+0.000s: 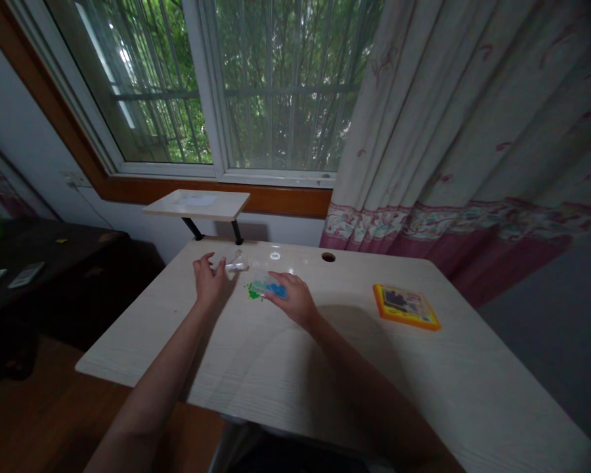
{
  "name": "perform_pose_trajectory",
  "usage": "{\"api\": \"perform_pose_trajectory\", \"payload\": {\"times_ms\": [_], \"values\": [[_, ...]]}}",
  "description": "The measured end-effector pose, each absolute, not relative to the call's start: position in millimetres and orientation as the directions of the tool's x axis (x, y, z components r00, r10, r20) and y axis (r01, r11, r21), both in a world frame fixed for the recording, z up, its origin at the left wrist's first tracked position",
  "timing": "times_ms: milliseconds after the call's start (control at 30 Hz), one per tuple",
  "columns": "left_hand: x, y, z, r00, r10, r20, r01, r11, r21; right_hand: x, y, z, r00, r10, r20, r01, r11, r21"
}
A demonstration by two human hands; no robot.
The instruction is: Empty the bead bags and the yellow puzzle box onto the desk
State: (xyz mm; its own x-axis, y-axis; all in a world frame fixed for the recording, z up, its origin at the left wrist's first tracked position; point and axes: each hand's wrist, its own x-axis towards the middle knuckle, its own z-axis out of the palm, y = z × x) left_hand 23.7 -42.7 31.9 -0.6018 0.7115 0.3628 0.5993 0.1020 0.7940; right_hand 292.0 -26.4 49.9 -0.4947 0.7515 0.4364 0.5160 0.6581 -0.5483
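The clear packet [262, 286] is located on or just above the middle of the pale desk [256, 361], in front of the person, and is gripped at its right end by the right hand [295, 299]. The packet is see-through and shiny, with soft, uneven edges. Bright blue pieces [277, 290] show at the end nearest the right hand; a pale green tint fills the middle. Small green pieces [253, 293] show at the left end, some of them apparently scattered as loose specks on the desk; their exact shape is too small to tell. The right hand is partly closed, thumb on the near side and fingers on the far side, with the packet between them. The left hand [209, 284] is curved and partly open, its thumb and fingers spread apart. A clear plastic item [237, 266] with bright glints lies just beside the left thumb; whether the left hand has hold of it cannot be told. A flat orange box [406, 307] with a dark picture on its top lies well apart, to the right of both hands
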Motion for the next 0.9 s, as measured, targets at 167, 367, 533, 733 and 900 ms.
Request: {"api": "perform_pose_trajectory", "payload": {"times_ms": [167,367,533,733,900], "values": [[74.6,-48.9,38.1,-0.282,0.882,0.377,0.346,-0.273,0.898,288.2,-21.2,36.2,-0.441,0.766,0.467,0.479,0.641,-0.599],[106.8,-49.0,24.8,-0.114,0.964,0.238,-0.087,-0.249,0.965,286.8,-22.4,31.6,-0.454,0.749,0.483,0.459,0.661,-0.594],[110.5,-54.3,22.4,-0.145,0.967,0.207,-0.163,-0.230,0.959,287.6,-28.4,34.7,-0.487,0.667,0.563,0.458,0.745,-0.485],[117.7,-58.3,13.6,-0.179,0.962,0.208,-0.155,-0.236,0.959,292.5,-34.2,39.5,-0.546,0.638,0.543,0.485,0.769,-0.416],[123.0,-61.3,6.0,-0.198,0.964,0.178,-0.169,-0.212,0.962,292.2,-34.7,37.3,-0.546,0.665,0.510,0.534,0.745,-0.400]]}}
